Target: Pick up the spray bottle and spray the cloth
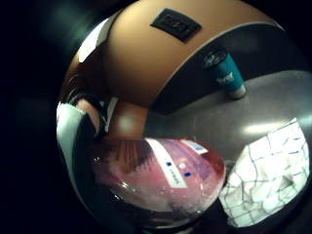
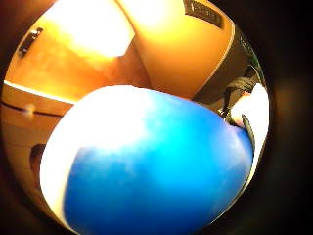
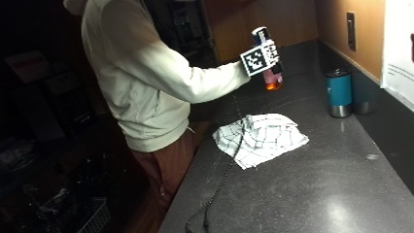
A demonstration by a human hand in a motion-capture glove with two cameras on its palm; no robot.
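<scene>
From my remote station I record the following. A person in a pale hooded top stands at the edge of a dark countertop (image 3: 323, 189). The gloved right hand (image 3: 273, 65) is raised above the counter with its fingers curled round the spray bottle (image 3: 272, 80), which is held upright and clear of the surface; its blue top shows above the hand and its lower body, holding reddish-orange liquid, shows below it. In the little-finger-side palm view the bottle's clear, pinkish body with a white label fills the area next to the palm, and in the thumb-side palm view the blue part of the bottle takes up most of the field. The cloth (image 3: 262, 137), white with a dark grid pattern, lies crumpled on the counter below and nearer the camera than the bottle, apart from it. A teal tumbler (image 3: 339, 92) with a dark lid stands upright near the back wall, well apart from the cloth.
</scene>
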